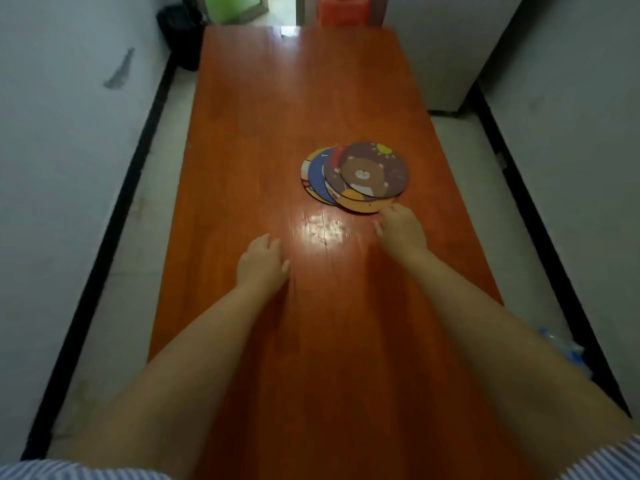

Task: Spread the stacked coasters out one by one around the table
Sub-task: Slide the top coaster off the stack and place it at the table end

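Head view: round printed coasters (356,176) fanned on glossy wooden table (277,98); both hands' fingers loose, empty.

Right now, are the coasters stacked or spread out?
Still stacked, loosely fanned: the coasters overlap in one pile on the table.

A plain home room: a long wooden table (311,98), white walls (52,133), a far doorway (298,8).
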